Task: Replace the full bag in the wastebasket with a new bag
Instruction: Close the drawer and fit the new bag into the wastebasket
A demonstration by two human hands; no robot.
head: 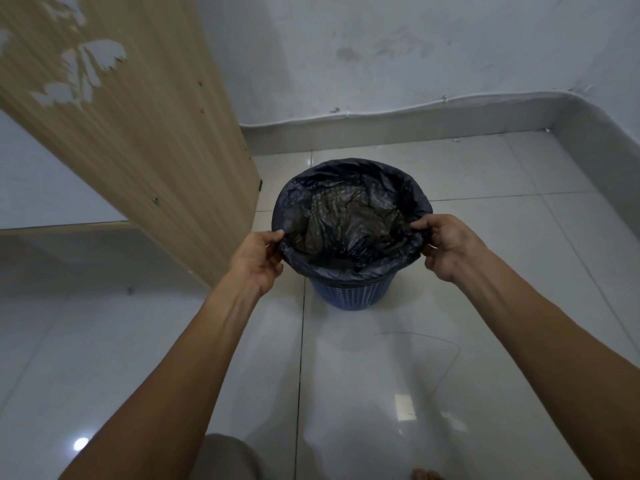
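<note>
— Two white walls (381, 46) are meeting behind the glossy tiled floor (450, 341)?
— Yes. The blue wastebasket (349, 294) is standing on it; the left hand (256, 258) and right hand (450, 247) are each pinching the black bag (346, 216) at its rim.

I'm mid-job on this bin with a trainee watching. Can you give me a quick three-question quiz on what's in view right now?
1. True or false: the left hand and the right hand each pinch the rim of the dark bag.
2. The blue wastebasket stands on: A) a table, B) the tiled floor, C) a chair.
3. Fill in: the wooden panel is on the person's ____ side of the wastebasket.
Key: 1 true; 2 B; 3 left.
</note>
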